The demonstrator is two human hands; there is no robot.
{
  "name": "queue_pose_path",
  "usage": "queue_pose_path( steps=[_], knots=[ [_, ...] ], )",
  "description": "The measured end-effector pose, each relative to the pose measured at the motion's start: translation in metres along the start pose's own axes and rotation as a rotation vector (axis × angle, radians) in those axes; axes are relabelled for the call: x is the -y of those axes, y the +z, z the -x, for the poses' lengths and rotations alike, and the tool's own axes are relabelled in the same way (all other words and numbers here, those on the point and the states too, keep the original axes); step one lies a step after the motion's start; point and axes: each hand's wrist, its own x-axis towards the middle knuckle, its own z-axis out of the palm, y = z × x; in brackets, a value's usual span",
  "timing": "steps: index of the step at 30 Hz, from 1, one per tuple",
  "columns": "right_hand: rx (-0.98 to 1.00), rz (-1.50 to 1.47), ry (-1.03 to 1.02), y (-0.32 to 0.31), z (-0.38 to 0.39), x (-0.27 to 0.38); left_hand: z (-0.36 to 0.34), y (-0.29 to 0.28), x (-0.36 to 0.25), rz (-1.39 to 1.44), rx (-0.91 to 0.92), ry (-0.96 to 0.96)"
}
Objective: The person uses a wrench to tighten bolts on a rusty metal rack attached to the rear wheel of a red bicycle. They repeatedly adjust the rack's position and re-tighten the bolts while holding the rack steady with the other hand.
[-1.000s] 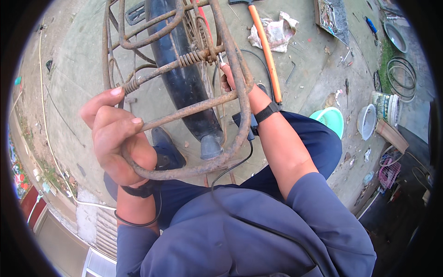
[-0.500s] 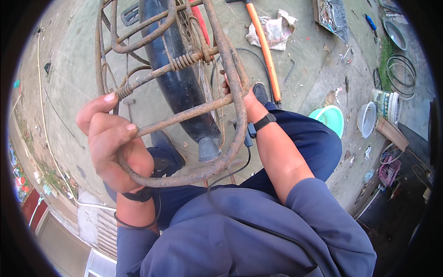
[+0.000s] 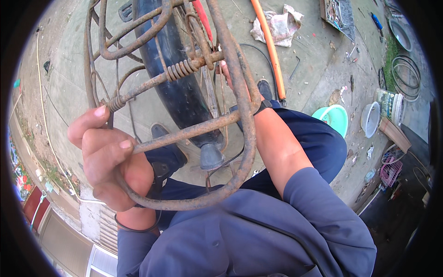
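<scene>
A rusty bicycle rear rack [image 3: 187, 134] with coiled springs fills the upper middle, over a black rear mudguard [image 3: 177, 92]. My left hand [image 3: 110, 159] is closed around the rack's near left corner, thumb and fingers wrapping the bars. A dull grey reflector-like piece [image 3: 212, 157] sits at the mudguard's lower end. My right hand [image 3: 226, 74] reaches in behind the rack's right side, beside the wheel. Bars hide most of it, so what its fingers do there is unclear. A strip of red [image 3: 203, 21] shows above it.
An orange hand pump [image 3: 270, 46] lies ahead on the right, next to a stained cloth [image 3: 279, 27]. Farther right are a tool tray [image 3: 337, 16], a hex key [image 3: 295, 67], a mint-green basin [image 3: 334, 119], a clear tub [image 3: 370, 119] and a coiled hose [image 3: 406, 76].
The rack's near end has come closer to me, with my left hand still gripping it. My right hand has shifted slightly, its wrist now partly behind the rack bar.
</scene>
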Motion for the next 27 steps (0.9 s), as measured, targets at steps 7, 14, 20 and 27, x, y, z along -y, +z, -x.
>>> queue_pose_path(
  steps=[7,14,20,27],
  knots=[
    [-0.014,-0.157,0.217,0.003,-0.009,-0.022,-0.001,0.006,-0.001,0.016,-0.036,0.020],
    [0.026,0.013,0.442,0.002,0.000,0.037,-0.002,0.006,0.000,0.012,-0.076,0.035],
    [0.022,0.060,0.540,0.004,-0.006,0.077,-0.002,0.012,0.001,0.039,-0.152,0.040],
    [-0.003,-0.135,0.396,-0.011,0.032,0.032,-0.002,0.008,-0.001,0.000,-0.086,0.027]
  ],
)
